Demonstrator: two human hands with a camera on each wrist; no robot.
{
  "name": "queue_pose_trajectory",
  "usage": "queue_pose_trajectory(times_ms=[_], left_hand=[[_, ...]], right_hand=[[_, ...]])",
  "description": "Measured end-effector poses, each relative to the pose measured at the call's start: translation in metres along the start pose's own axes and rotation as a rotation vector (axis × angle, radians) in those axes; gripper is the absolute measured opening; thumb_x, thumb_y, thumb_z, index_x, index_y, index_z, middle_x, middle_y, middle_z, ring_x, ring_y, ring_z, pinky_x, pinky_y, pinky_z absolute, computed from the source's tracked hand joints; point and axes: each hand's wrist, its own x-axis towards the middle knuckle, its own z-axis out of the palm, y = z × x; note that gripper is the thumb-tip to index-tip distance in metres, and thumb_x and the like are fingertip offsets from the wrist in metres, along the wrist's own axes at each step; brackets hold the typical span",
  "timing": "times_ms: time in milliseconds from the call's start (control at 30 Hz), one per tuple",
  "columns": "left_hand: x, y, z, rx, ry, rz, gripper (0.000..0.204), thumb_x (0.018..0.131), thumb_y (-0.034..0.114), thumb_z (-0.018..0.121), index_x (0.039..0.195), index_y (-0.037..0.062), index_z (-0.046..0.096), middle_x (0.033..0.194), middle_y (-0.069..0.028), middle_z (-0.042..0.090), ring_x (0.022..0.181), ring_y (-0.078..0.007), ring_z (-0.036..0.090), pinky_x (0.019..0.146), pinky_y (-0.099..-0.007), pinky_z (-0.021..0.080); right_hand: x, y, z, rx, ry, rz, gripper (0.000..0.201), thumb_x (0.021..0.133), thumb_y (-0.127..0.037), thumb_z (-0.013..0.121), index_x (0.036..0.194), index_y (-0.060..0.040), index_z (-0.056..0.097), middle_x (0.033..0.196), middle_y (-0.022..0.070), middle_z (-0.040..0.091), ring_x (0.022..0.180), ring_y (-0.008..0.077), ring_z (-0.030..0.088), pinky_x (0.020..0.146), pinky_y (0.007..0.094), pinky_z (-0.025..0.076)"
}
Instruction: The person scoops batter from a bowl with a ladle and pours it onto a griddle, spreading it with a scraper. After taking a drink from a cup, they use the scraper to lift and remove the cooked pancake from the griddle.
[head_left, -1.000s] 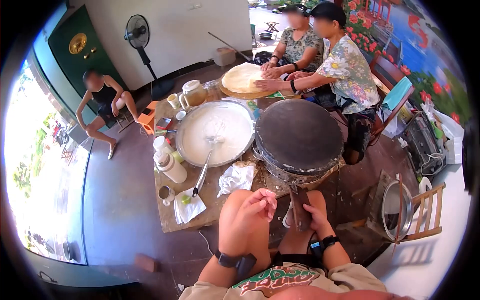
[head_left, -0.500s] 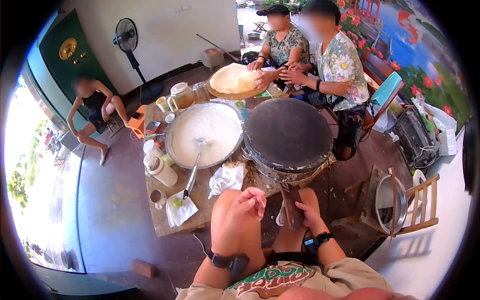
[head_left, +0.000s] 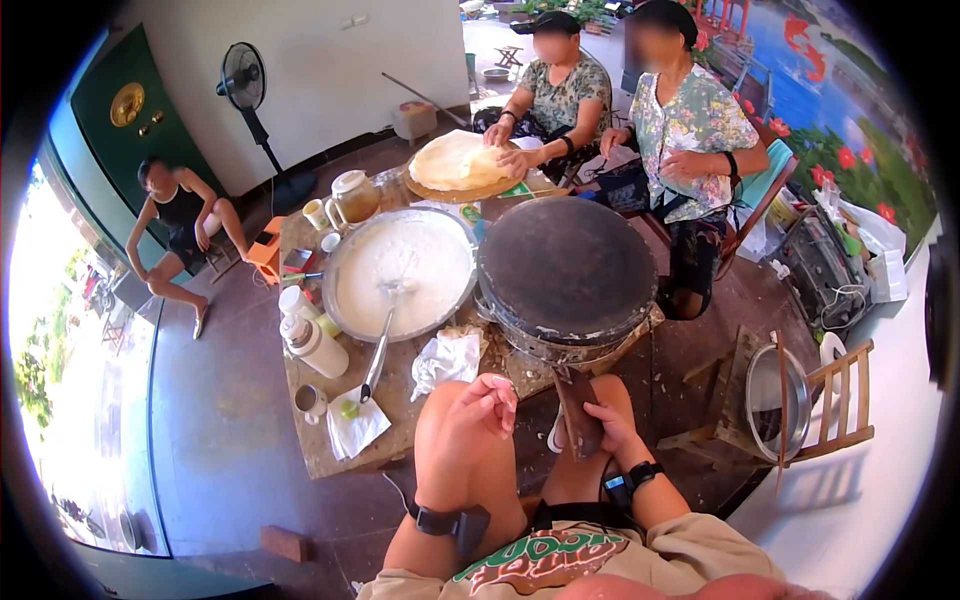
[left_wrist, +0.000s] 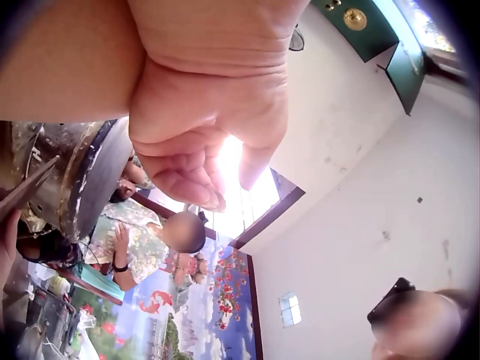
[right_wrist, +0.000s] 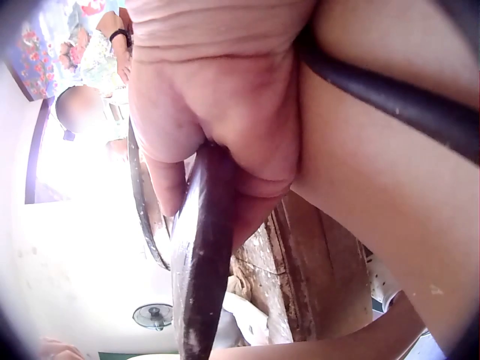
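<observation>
A standing fan (head_left: 241, 76) and a green door (head_left: 150, 145) occupy the head view's upper left, a flowered mural (head_left: 845, 100) the upper right; a reddish block (head_left: 284, 543), possibly brick, lies lower left.

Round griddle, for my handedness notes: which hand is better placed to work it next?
Probably the right hand: it grips the dark flat tool near the griddle; the left hand looks empty.
</observation>
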Motion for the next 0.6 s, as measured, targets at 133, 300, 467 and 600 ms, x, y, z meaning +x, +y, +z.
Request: queue_pose_trajectory(times_ms=[133, 300, 467, 600], left_hand=[[0.002, -0.003, -0.004, -0.021, -0.033, -0.012, 0.028, 0.086, 0.027, 0.059, 0.101, 0.0040, 0.052, 0.084, -0.0073, 0.055, 0.064, -0.0145, 0.052, 0.056, -0.0252, 0.043], [0.000, -0.001, -0.001, 0.013, 0.000, -0.005, 0.028, 0.085, 0.027, 0.059, 0.101, 0.0045, 0.052, 0.084, -0.0076, 0.055, 0.064, -0.0148, 0.051, 0.056, -0.0258, 0.042], [-0.001, 0.001, 0.001, 0.050, 0.043, 0.013, 0.028, 0.085, 0.026, 0.059, 0.102, 0.0048, 0.052, 0.084, -0.0076, 0.055, 0.064, -0.0161, 0.051, 0.053, -0.0271, 0.040], [0.002, 0.000, -0.004, 0.028, 0.019, -0.006, 0.027, 0.085, 0.025, 0.060, 0.102, 0.0055, 0.052, 0.085, -0.0074, 0.055, 0.065, -0.0170, 0.051, 0.053, -0.0274, 0.040]], right_hand=[[0.001, 0.000, -0.004, 0.016, 0.003, 0.007, 0.032, 0.085, -0.016, 0.063, 0.112, -0.0016, 0.055, 0.100, 0.0100, 0.065, 0.087, 0.0226, 0.064, 0.076, 0.0365, 0.054], [0.004, 0.001, -0.006, 0.011, 0.009, 0.013, 0.030, 0.085, -0.015, 0.063, 0.112, -0.0027, 0.056, 0.101, 0.0096, 0.065, 0.087, 0.0224, 0.065, 0.076, 0.0356, 0.053], [0.004, 0.002, -0.010, 0.044, -0.053, 0.033, 0.028, 0.086, -0.014, 0.062, 0.111, -0.0024, 0.057, 0.101, 0.0080, 0.065, 0.087, 0.0205, 0.064, 0.077, 0.0340, 0.053], [0.002, 0.001, -0.008, 0.044, -0.043, 0.011, 0.028, 0.086, -0.014, 0.062, 0.111, -0.0024, 0.058, 0.101, 0.0075, 0.065, 0.089, 0.0199, 0.064, 0.080, 0.0335, 0.052]])
